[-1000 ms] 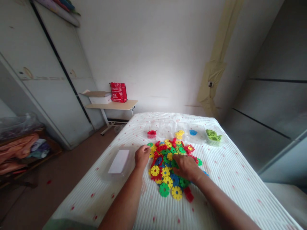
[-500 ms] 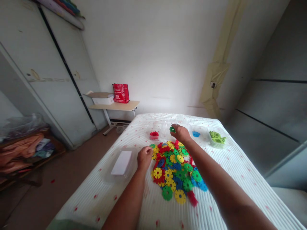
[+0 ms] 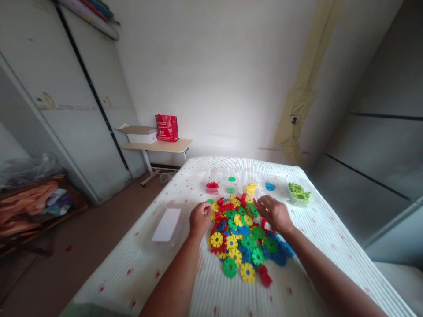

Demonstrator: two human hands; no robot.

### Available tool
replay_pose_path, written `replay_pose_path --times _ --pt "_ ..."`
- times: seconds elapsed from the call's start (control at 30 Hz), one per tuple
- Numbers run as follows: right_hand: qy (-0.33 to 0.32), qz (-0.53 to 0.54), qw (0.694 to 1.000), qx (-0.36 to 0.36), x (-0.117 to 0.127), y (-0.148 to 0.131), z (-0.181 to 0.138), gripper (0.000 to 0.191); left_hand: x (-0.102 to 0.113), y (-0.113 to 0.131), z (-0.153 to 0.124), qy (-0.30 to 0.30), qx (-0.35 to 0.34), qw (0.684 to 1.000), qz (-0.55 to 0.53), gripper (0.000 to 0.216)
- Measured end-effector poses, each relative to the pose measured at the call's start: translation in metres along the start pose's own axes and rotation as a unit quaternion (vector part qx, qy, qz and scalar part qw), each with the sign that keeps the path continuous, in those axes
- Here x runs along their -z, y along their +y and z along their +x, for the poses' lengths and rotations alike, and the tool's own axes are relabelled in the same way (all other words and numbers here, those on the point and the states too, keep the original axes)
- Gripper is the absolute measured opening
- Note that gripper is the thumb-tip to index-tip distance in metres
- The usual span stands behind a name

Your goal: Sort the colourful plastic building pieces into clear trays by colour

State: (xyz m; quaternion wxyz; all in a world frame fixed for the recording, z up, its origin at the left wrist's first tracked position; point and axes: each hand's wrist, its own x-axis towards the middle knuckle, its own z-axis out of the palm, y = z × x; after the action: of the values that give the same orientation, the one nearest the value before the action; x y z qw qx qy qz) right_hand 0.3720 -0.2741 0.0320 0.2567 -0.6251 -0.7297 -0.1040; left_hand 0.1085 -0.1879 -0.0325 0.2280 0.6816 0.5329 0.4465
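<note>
A heap of red, yellow, green and blue snowflake discs lies on the white bedspread. My left hand rests at the heap's left edge, fingers curled, pinching near a yellow disc. My right hand is at the heap's upper right, fingers bent over red pieces; what it holds is hidden. Behind the heap stands a row of clear trays: red pieces, two green discs, yellow pieces, blue pieces and light green pieces.
A clear lidded box with a white card lies left of my left hand. A small side table with a red bag stands by the wall. Wardrobe doors and clothes are on the left.
My right hand lifted a green disc from the heap, carried it to the trays at the back, left it there, and has come back to the heap's upper right. My left hand barely moved.
</note>
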Motion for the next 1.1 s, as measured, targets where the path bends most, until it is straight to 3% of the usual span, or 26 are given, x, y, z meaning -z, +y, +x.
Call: replay_pose_path --times 0.13,0.23,0.43,0.63,0.83,0.9,0.97,1.1 --pt "0.007 0.008 0.999 -0.03 -0.001 0.032 -0.049 0.037 -0.003 0.023 -0.005 -0.035 -0.09 0.995 0.005 0.017" --pt "0.017 0.001 0.997 -0.071 -0.007 0.044 -0.06 0.037 -0.008 0.038 -0.008 -0.054 -0.139 0.988 0.05 0.024" --pt "-0.001 0.022 0.998 -0.067 -0.016 0.032 -0.048 0.043 -0.018 0.042 -0.009 -0.095 -0.12 0.977 0.149 0.042" --pt "-0.01 0.02 0.997 -0.07 -0.02 0.033 -0.05 0.049 -0.015 0.042 -0.01 -0.084 -0.113 0.974 0.175 0.037" --pt "-0.006 0.015 0.998 -0.062 -0.022 0.035 -0.051 0.049 0.008 0.053 0.02 0.002 0.0 0.987 0.161 0.03" --pt "-0.004 0.021 0.998 -0.061 -0.021 0.033 -0.05 0.048 0.013 0.054 0.042 0.02 0.045 0.997 0.061 0.027" --pt "-0.006 0.024 0.998 -0.061 -0.019 0.032 -0.05 0.048 0.014 0.054 0.066 0.032 0.135 0.986 -0.089 0.025" --pt "-0.008 0.019 0.999 -0.049 -0.018 0.032 -0.051 0.045 0.003 0.049 0.106 0.047 0.196 0.965 -0.166 0.031"
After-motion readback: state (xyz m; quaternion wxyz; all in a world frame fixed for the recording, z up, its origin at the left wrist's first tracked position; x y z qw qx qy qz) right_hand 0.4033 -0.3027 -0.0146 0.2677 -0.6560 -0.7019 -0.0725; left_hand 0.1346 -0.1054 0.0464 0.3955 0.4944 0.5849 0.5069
